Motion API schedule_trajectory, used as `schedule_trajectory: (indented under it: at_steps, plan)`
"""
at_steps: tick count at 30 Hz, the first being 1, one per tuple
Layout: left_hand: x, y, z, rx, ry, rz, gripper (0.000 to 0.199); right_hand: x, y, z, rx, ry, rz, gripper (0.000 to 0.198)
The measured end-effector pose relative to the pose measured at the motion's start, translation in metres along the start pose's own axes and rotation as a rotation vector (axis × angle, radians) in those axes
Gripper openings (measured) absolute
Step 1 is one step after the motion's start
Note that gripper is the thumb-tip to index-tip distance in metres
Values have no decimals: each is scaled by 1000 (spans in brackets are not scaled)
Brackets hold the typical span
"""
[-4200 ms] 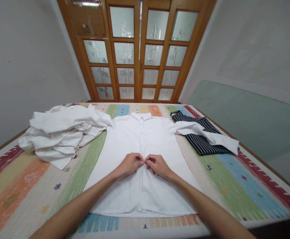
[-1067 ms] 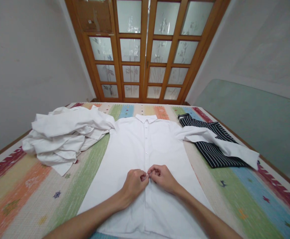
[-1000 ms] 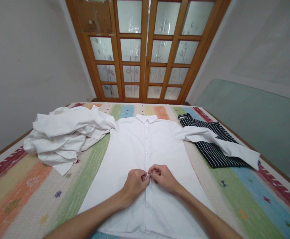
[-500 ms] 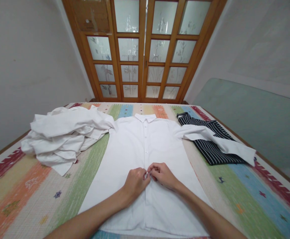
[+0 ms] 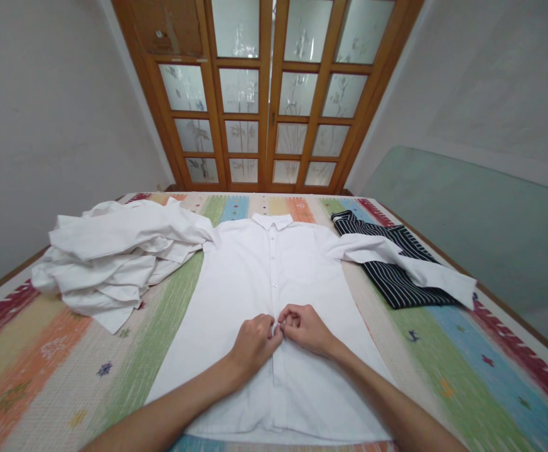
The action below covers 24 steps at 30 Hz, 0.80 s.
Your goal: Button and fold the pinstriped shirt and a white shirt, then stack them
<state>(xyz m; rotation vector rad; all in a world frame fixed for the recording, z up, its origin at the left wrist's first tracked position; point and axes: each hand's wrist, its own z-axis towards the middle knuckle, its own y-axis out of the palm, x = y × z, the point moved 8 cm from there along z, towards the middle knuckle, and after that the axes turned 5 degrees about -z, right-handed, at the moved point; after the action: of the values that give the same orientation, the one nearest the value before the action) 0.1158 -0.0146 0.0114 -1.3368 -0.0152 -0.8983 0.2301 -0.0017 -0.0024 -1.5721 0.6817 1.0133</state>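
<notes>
A white button-up shirt lies front side up, collar pointing away from me, with its right-hand sleeve stretched out over a striped garment. My left hand pinches the shirt's front placket a little below the middle. Right beside it, my right hand pinches the same spot from the other side, fingertips nearly touching. The button and buttonhole there are hidden by my fingers. Several small buttons run up the placket above my hands.
A heap of white clothing lies on the left, against the shirt's other sleeve. The black-and-white striped garment is folded on the right. Everything rests on a colourful striped cloth. Wooden glazed doors stand beyond the far edge.
Both hands stay at the same place on the placket, with only slight finger movement. The whole view has shifted a little.
</notes>
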Motion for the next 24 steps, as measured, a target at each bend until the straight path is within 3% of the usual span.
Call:
schedule_trajectory:
  at_steps: [7,13,18,24]
  plan:
    - [-3,-3,1,-49,-76,-161,15,0,1,0,-9,0,12,9]
    - [-8,-12,6,-88,-229,-353,16,0,1,0,-8,-8,16,7]
    - [-8,-23,11,-81,-242,-406,18,-2,1,-1,-8,-17,0,8]
    - [-14,-10,7,-211,-404,-613,24,-2,2,-2,-11,-23,-13,10]
